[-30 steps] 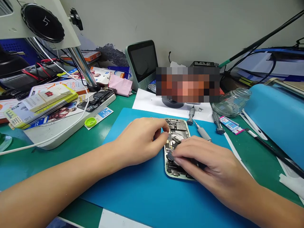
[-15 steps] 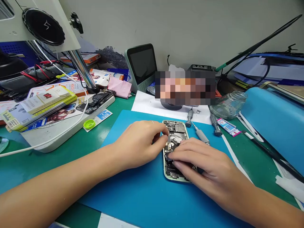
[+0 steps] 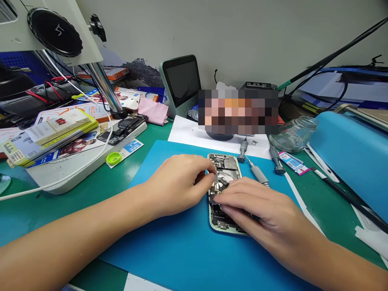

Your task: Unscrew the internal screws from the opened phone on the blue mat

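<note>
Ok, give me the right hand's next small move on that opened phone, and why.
Probably a light downward press with the right hand: its index fingertip appears to rest on a small dark part in the opened phone, lower left, and the left hand is at the phone's left edge, where it could steady it.

On the green table (image 3: 324, 214), a blue mat (image 3: 169, 250) bears an opened phone (image 3: 226, 171) and a screwdriver (image 3: 258, 173). White paper (image 3: 188, 131) shows past the mat's far edge. Left of the mat sit a card (image 3: 131, 149) and a white base (image 3: 72, 169); right, a label (image 3: 293, 163) and a jar (image 3: 298, 132).
</note>
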`<act>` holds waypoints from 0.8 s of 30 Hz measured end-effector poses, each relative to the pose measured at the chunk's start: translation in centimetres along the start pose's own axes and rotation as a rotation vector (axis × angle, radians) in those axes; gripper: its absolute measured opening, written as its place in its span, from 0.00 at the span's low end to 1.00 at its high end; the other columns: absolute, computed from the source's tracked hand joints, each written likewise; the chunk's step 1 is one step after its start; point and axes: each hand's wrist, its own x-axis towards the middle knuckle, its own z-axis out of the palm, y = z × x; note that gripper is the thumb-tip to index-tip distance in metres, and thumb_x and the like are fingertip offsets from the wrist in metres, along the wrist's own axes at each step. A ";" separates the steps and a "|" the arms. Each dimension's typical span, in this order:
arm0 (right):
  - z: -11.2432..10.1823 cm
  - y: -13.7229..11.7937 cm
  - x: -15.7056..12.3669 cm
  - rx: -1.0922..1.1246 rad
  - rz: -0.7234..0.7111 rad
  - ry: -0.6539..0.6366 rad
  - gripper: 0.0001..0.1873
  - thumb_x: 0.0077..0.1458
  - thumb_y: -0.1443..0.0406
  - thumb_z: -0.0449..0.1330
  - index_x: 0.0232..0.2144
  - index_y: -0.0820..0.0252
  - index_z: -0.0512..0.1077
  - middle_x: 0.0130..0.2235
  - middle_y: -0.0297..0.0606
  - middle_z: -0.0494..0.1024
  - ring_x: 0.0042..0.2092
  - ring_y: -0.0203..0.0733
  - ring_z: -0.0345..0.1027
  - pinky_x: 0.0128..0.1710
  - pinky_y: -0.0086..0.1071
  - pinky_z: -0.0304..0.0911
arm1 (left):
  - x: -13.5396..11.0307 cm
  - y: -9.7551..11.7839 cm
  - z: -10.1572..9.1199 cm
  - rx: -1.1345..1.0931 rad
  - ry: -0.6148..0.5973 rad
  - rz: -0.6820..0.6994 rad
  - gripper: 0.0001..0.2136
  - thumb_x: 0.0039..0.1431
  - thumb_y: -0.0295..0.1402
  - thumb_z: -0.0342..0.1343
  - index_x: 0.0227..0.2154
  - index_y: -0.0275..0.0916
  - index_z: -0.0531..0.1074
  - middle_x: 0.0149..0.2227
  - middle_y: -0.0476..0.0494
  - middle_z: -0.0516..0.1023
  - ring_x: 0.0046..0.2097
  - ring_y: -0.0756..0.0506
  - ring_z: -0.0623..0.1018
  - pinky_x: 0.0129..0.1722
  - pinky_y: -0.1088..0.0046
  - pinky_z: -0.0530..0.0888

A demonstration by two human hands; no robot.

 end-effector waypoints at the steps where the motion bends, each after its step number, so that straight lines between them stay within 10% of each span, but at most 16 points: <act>1: 0.0 0.0 0.0 0.002 0.001 -0.004 0.11 0.68 0.72 0.62 0.47 0.55 0.82 0.43 0.37 0.87 0.45 0.42 0.81 0.46 0.34 0.78 | 0.0 0.0 0.0 0.000 -0.001 -0.001 0.08 0.69 0.31 0.54 0.39 0.42 0.79 0.38 0.51 0.84 0.38 0.46 0.79 0.35 0.70 0.67; 24: 0.1 -0.1 0.2 -0.029 -0.028 0.008 0.10 0.68 0.72 0.61 0.43 0.57 0.81 0.40 0.37 0.86 0.44 0.40 0.80 0.46 0.31 0.76 | 0.0 -0.2 0.1 0.010 -0.003 0.007 0.09 0.70 0.31 0.53 0.41 0.42 0.79 0.40 0.49 0.84 0.41 0.45 0.80 0.38 0.69 0.68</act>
